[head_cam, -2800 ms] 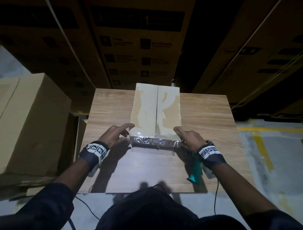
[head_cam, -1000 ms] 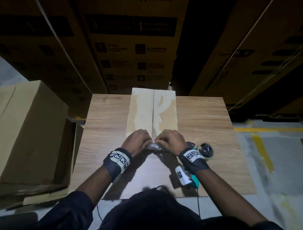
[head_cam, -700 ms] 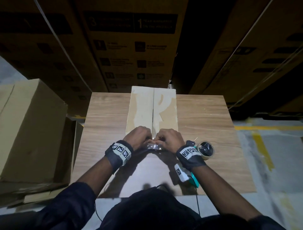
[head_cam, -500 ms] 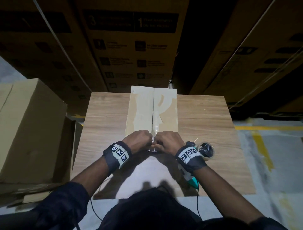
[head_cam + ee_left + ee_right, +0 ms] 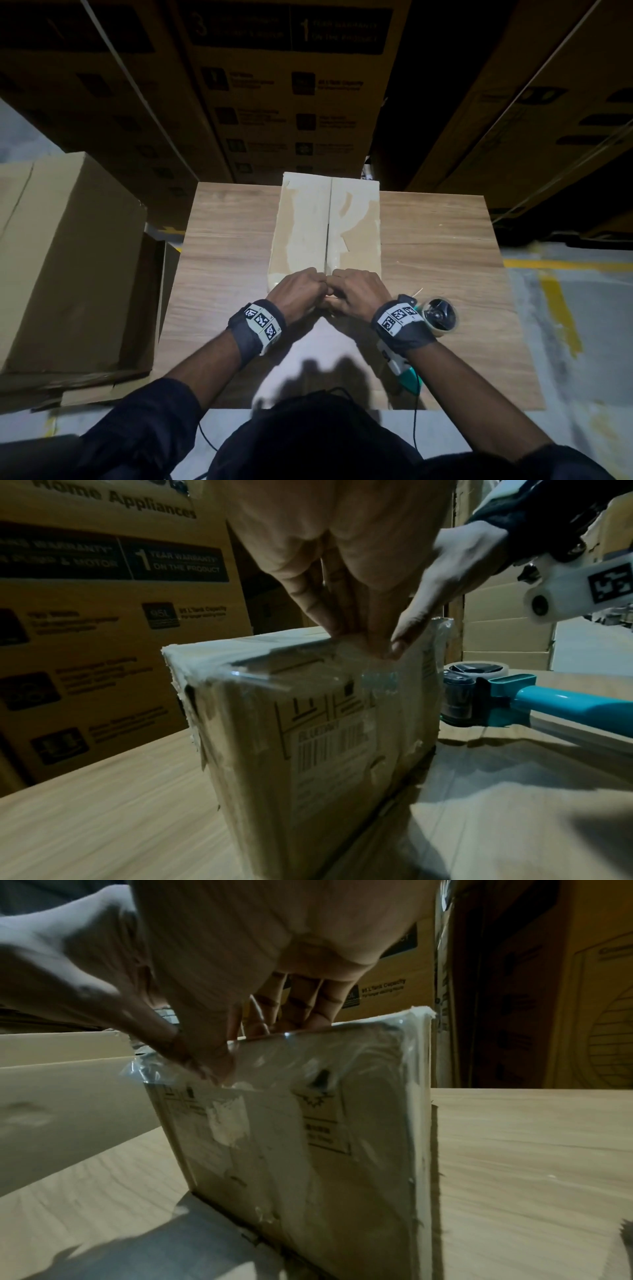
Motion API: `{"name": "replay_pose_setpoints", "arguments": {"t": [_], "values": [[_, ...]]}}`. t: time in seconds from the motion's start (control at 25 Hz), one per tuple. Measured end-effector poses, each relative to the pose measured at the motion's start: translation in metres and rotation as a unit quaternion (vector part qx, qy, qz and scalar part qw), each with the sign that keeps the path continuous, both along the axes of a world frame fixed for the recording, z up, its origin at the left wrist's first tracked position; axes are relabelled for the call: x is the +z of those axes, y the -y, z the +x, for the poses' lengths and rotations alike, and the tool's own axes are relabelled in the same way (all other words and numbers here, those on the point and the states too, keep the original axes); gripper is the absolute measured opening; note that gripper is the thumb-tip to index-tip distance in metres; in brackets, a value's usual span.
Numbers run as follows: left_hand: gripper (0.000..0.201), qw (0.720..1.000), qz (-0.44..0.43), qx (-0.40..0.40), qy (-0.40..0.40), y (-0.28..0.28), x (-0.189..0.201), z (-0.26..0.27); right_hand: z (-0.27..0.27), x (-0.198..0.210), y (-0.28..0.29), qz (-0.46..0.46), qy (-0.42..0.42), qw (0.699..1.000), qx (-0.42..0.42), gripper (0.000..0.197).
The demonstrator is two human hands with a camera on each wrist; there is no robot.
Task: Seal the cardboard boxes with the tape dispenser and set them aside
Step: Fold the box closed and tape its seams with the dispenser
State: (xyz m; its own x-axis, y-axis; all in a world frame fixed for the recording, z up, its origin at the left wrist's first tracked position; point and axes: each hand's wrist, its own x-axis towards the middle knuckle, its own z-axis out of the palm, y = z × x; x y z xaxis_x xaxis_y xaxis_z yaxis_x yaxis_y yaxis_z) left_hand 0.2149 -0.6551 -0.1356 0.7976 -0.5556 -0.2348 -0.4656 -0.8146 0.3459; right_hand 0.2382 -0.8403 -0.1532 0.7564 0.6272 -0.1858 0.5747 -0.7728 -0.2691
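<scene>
A pale cardboard box (image 5: 325, 222) stands on the wooden table (image 5: 445, 240), its top flaps meeting in a centre seam. Clear tape (image 5: 308, 664) wraps over its near top edge. My left hand (image 5: 299, 294) and right hand (image 5: 358, 293) meet at the middle of that edge. In the left wrist view the left fingers (image 5: 342, 615) press down on the taped edge. In the right wrist view the right thumb (image 5: 212, 1064) presses tape on the front face and the other fingers (image 5: 291, 1010) rest on the top. The teal-handled tape dispenser (image 5: 440, 313) lies on the table by my right wrist.
A large brown carton (image 5: 61, 257) stands left of the table, with a flattened box below it. Tall printed cartons (image 5: 291, 85) are stacked right behind the table. The floor on the right has yellow lines (image 5: 561, 308).
My hands came in from the near corners of the box to the middle of its near edge, flattening the crumpled tape strip. Over the last second they stayed together there.
</scene>
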Motion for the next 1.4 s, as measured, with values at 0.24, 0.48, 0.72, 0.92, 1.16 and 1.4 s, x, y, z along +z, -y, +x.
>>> {"name": "replay_pose_setpoints", "arguments": {"t": [0.24,0.48,0.72,0.92,1.16,1.4], "values": [[0.015,0.994,-0.032,0.102,-0.039,0.011,-0.003,0.004,0.002,-0.007,-0.013,-0.005,-0.019,0.997,-0.069,0.045],[0.021,0.994,-0.052,0.099,-0.016,0.005,-0.011,-0.002,-0.001,-0.002,-0.004,0.001,-0.019,0.998,-0.054,0.049],[0.014,0.991,-0.111,0.067,-0.029,-0.033,-0.023,0.004,-0.010,-0.010,0.048,-0.022,-0.009,0.995,-0.098,0.035],[0.037,0.992,-0.077,0.095,0.003,-0.066,-0.022,0.005,-0.006,-0.013,0.062,-0.045,0.007,0.996,-0.082,0.036],[0.036,0.995,-0.072,0.061,0.008,-0.090,-0.031,0.009,-0.008,-0.024,0.087,0.053,-0.057,0.984,-0.161,0.037],[0.040,0.995,-0.091,0.049,-0.007,-0.098,-0.031,0.014,-0.006,-0.031,0.084,0.074,-0.052,0.983,-0.158,0.036]]}}
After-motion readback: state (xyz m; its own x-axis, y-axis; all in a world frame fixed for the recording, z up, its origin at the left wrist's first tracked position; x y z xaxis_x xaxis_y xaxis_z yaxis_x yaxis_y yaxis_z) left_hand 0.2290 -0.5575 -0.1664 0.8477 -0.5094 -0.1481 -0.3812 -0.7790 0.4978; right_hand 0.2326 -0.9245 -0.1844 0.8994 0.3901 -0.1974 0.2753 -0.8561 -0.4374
